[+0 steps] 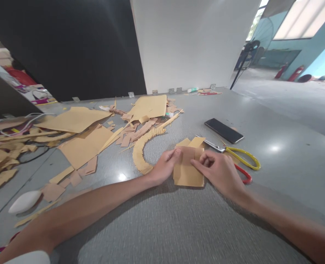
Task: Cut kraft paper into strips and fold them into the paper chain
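My left hand [163,168] grips the left edge of a small brown paper piece [187,156], thumb on top. At its right side, my right hand [220,170] has thumb and fingers pinched together on the same paper. Beneath lies a stack of yellowish-brown paper rectangles [188,178], with loose ends showing behind it. Scissors [220,148] with one yellow and one red handle lie just beyond my right hand, which partly hides them. A curved, pleated paper strip [139,148] rests beyond my left hand.
A black phone [224,130] lies behind the scissors. Paper sheets [151,106] and scraps spread over the grey table [157,227] to the left, near a white rounded object [25,202]. A glue stick [192,90] lies by the upright panels [189,44] at the back.
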`<state>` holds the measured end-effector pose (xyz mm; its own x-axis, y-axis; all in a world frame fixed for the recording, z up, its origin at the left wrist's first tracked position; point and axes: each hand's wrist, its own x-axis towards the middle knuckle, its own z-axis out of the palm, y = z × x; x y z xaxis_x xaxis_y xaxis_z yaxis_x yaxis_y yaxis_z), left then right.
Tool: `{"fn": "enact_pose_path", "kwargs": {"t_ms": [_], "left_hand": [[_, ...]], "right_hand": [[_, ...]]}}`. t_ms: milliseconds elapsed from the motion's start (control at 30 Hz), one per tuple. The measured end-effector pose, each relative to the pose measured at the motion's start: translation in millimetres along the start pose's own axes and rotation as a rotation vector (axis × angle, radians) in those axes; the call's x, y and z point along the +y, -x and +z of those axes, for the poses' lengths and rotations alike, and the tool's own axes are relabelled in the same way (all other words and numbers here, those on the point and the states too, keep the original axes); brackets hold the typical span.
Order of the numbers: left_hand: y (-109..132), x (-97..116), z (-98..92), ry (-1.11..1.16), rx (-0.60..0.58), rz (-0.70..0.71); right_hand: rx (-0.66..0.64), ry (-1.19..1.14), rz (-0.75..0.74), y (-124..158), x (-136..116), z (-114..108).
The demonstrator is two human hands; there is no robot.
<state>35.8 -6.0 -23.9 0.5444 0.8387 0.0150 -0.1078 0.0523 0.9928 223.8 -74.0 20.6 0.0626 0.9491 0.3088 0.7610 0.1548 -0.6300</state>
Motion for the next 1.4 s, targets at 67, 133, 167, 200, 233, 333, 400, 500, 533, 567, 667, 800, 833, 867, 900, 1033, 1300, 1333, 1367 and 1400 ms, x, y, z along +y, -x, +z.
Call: {"fn": "enact_pose_path", "kwargs": {"t_ms": [67, 133, 167, 200, 233, 333, 400, 500, 533, 567, 667, 800, 833, 867, 900, 1033, 1300, 1333, 1367, 1400], "left_hand": [[-0.7, -0.4, -0.5, 0.017, -0.026, 0.016], [0.0, 1.6, -0.1, -0.033, -0.037, 0.034], [0.7, 3.3, 0.4, -0.074, -0.039, 0.036], [1.6, 5.0, 1.0, -0.113, -0.041, 0.034], [2.5, 6.7, 1.7, -0.144, -0.042, 0.027], [3.7, 8.9, 2.8, -0.152, -0.057, 0.002], [3.1, 8.2, 2.6, -0.108, -0.065, 0.003], [1.9, 7.4, 2.2, -0.004, -0.079, 0.016], [1.8, 7.8, 2.4, 0.021, -0.101, 0.01], [2.0, 8.5, 2.9, 0.035, -0.128, -0.002], [2.9, 10.9, 5.3, 0.043, -0.172, -0.024], [2.5, 9.9, 7.4, 0.084, -0.033, 0.023], [2.2, 9.2, 7.3, 0.09, 0.013, 0.035], [1.9, 8.5, 7.0, 0.086, 0.056, 0.046], [1.7, 7.9, 6.6, 0.072, 0.09, 0.056], [1.8, 6.6, 4.2, 0.046, 0.122, 0.072], [5.8, 11.5, 6.2, 0.074, 0.118, 0.076], [5.9, 12.4, 6.7, 0.067, 0.128, 0.089], [5.8, 13.0, 7.1, 0.065, 0.136, 0.094], [5.4, 13.2, 7.4, 0.07, 0.139, 0.091]], "right_hand": [[0.123, -0.023, -0.013, -2.6, 3.3, 1.0], [0.154, -0.105, -0.031, -5.2, 6.5, 1.8], [0.107, -0.167, -0.024, -6.3, 7.8, 2.0], [0.028, -0.229, -0.006, -7.2, 8.7, 1.9], [-0.06, -0.281, 0.018, -7.9, 9.1, 1.6], [-0.205, -0.351, 0.063, -9.0, 8.5, 0.2], [-0.151, -0.363, 0.069, -9.5, 8.1, -0.4], [0.03, -0.41, 0.118, -11.0, 10.3, -0.3], [0.1, -0.435, 0.147, -11.6, 11.7, 0.0], [0.165, -0.461, 0.18, -12.1, 13.2, 0.3], [0.277, -0.505, 0.246, -12.3, 16.3, 1.2], [0.244, -0.549, 0.285, -10.1, 13.1, 1.4], [0.22, -0.557, 0.295, -9.6, 11.5, 1.3], [0.195, -0.555, 0.302, -9.3, 10.0, 1.3], [0.173, -0.544, 0.305, -9.0, 8.8, 1.4], [0.103, -0.454, 0.283, -7.8, 7.8, 2.8], [0.023, -0.408, 0.249, -4.9, 6.6, 4.3], [0.015, -0.398, 0.242, -4.4, 6.1, 5.0], [0.003, -0.388, 0.23, -3.9, 5.8, 5.9], [-0.013, -0.376, 0.215, -3.5, 5.8, 6.8]]}}
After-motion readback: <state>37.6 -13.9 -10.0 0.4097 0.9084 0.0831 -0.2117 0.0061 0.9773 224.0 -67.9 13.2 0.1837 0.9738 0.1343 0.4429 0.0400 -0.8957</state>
